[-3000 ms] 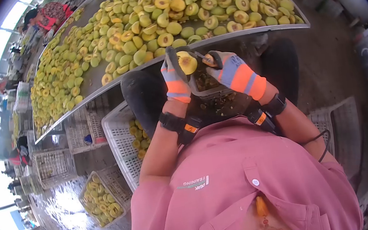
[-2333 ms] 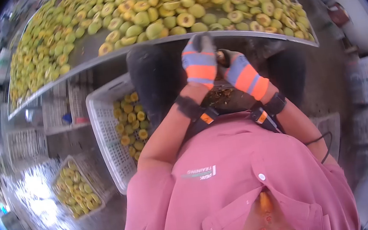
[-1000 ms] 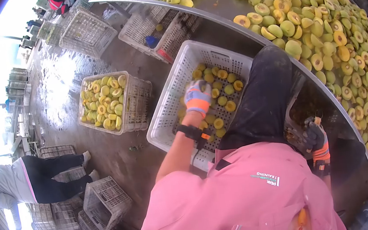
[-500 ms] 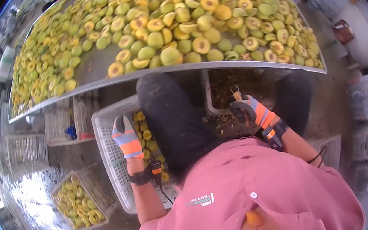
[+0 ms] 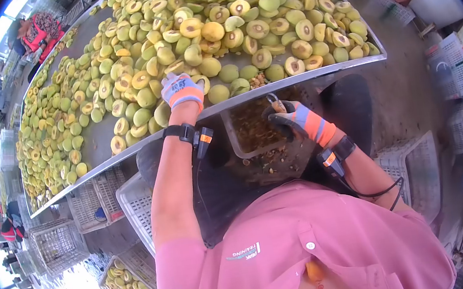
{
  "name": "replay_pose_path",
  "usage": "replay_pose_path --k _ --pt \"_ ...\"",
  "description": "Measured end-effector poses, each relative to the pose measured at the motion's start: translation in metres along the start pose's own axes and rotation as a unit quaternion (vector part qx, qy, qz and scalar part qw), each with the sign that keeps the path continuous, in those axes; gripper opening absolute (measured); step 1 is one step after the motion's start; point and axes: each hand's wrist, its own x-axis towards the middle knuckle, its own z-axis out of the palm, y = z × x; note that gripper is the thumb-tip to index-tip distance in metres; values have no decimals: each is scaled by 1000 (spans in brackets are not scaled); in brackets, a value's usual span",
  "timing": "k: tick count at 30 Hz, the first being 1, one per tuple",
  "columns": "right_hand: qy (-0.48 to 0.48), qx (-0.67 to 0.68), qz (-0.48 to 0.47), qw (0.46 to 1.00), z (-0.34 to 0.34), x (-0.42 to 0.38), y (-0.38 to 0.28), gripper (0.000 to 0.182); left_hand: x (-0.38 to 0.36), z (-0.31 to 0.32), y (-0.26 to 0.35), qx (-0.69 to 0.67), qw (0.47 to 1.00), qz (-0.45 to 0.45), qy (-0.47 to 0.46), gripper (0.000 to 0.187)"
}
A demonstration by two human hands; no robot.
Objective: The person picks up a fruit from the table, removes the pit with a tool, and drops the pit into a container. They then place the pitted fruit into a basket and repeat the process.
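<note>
My left hand [image 5: 182, 91], in a grey and orange work glove, reaches over the table's near edge into a heap of halved peaches [image 5: 141, 79]. Its fingertips are down among the fruit, right beside a peach half [image 5: 203, 82], and partly hidden. Below the table edge, my right hand [image 5: 294, 121] is wrapped round a short-handled tool with a metal loop head [image 5: 275, 102], the loop pointing up and away from me. Many of the halves show a brown pit in their cut faces.
The metal table's raised rim [image 5: 260, 92] runs across in front of me. Beneath it sits a bin of scraps [image 5: 236, 138]. A white crate [image 5: 134, 207] stands at my left, with a crate of peach halves [image 5: 127, 287] further left. A person [image 5: 40, 32] is at the table's far left.
My left hand has moved from the white crate up and forward to the peaches on the table. The right hand keeps the loop tool and has shifted slightly left. The view has turned.
</note>
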Motion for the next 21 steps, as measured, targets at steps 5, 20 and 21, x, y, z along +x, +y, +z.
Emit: replay_pose_path --k 5,20,21 --pt "-29 32 10 999 -5 8 19 27 -7 28 -2 -112 986 38 121 49" --pt "22 87 -111 990 60 18 -19 19 -85 1 33 -782 610 20 126 12" --pt "23 82 -117 990 63 21 -18 20 -88 -4 34 -769 624 33 133 11"
